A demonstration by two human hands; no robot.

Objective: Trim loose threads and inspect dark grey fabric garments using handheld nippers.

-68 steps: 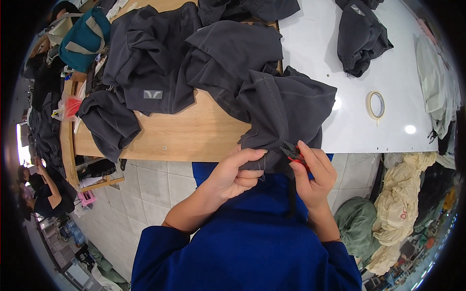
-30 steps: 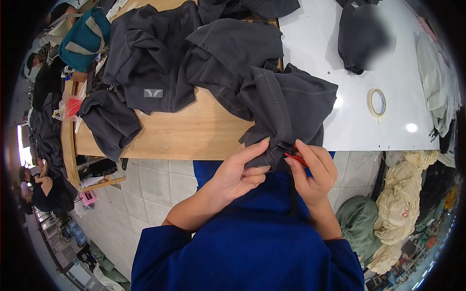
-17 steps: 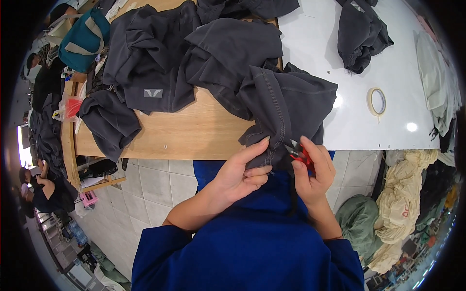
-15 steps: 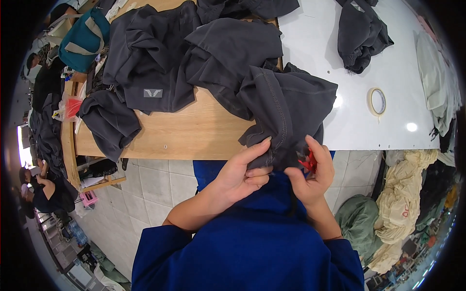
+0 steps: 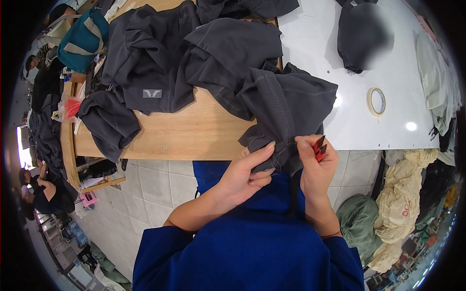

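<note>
A dark grey garment [image 5: 291,104] with pale seam stitching hangs over the table's front edge. My left hand [image 5: 240,177] is closed on its lower edge, thumb on top, with loose thread ends showing beside the thumb. To the right, my right hand [image 5: 318,169] has thumb and forefinger pinched at the garment's edge near the seam; whether they grip cloth or a thread is too small to tell. Tucked in that same hand are red-handled thread snips [image 5: 320,149], their dark blades pointing up, away from the cloth.
More dark grey garments [image 5: 150,58] lie heaped across the wooden tabletop [image 5: 194,140]. On the white table [image 5: 349,131] to the right are a tape roll [image 5: 376,102] and another dark bundle [image 5: 357,39]. Cream cloth sacks [image 5: 405,194] stand on the floor at right. People sit at far left.
My right hand has turned and come up to the garment's edge, finger and thumb now pinched together. The snips' blades have swung upward. My left hand has shifted slightly right.
</note>
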